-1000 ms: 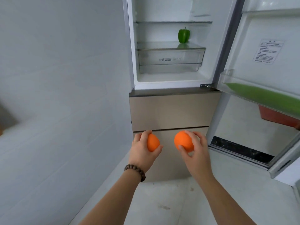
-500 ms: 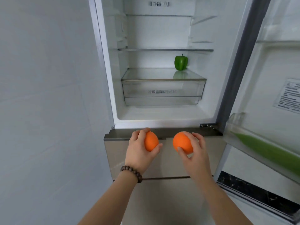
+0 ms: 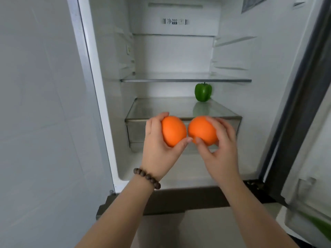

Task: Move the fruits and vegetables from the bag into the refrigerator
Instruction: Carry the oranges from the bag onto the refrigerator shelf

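My left hand (image 3: pixel 157 149) grips one orange (image 3: pixel 173 130) and my right hand (image 3: pixel 221 151) grips a second orange (image 3: pixel 202 130). The two fruits are side by side, nearly touching, held in front of the open refrigerator (image 3: pixel 179 51) at the level of the glass shelf (image 3: pixel 161 106) above the clear drawer. A green bell pepper (image 3: pixel 203 92) stands upright at the back right of that shelf. The bag is out of view.
A white wall (image 3: pixel 39 104) runs close along the left of the fridge. The open door (image 3: pixel 311 140) stands at right, with a door bin holding something green (image 3: pixel 320 226). An upper glass shelf (image 3: pixel 184 80) sits above the pepper. A brown lower drawer front (image 3: pixel 161 201) is below my arms.
Both hands have risen and moved forward with the oranges, from in front of the lower drawers to the shelf level inside the fridge opening. The oranges have come closer together.
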Motion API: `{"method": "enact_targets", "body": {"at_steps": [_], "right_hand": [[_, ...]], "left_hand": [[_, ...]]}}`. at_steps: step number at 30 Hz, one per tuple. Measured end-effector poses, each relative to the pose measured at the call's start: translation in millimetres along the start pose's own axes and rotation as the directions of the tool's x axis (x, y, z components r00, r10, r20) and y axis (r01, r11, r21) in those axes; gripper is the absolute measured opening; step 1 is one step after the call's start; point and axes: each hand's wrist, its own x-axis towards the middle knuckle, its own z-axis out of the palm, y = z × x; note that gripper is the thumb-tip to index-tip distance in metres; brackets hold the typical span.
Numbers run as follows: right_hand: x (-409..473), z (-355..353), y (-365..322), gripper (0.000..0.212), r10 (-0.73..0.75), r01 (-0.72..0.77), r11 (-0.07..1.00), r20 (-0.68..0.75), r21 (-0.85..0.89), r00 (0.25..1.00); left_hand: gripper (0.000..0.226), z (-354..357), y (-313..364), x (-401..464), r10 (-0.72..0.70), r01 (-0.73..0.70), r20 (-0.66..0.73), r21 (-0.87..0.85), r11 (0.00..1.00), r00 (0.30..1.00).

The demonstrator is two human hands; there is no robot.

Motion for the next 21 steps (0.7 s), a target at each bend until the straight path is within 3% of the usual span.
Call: {"method": "enact_targets", "body": {"at_steps": [6,12,17,19,21], "right_hand": [[100.6,25.7,-14.1,0.053,-0.080,0.085,0.996,-0.119,0.034,0.990],[187.0,31.5,-10.5,0.056,-0.011,0.008,0.999,-0.096,-0.033,0.995],[263.6,30.9,10.5,0.063,0.052,-0.047,0.992,0.037,-0.120,0.998],[276.3,34.3,21.7,0.062,0.055,-0.037,0.985,0.099,-0.168,0.994],[330.2,26.6,46.2,0.062,0.038,-0.022,0.982,0.084,-0.187,0.996]], "left_hand": [[0.064,-22.0,0.7,99.3,0.147,-0.147,-0.083,-0.001,0.989,0.986],[0.062,-21.9,8.3,183.5,0.085,-0.087,-0.103,-0.014,0.996,0.991],[0.077,0.3,9.9,256.0,0.001,0.000,0.018,-0.074,0.997,1.000],[0.080,4.7,2.0,272.6,-0.080,0.083,0.104,-0.023,0.996,0.991],[0.077,32.1,5.6,327.7,-0.064,0.056,0.155,0.058,0.997,0.986]]}}
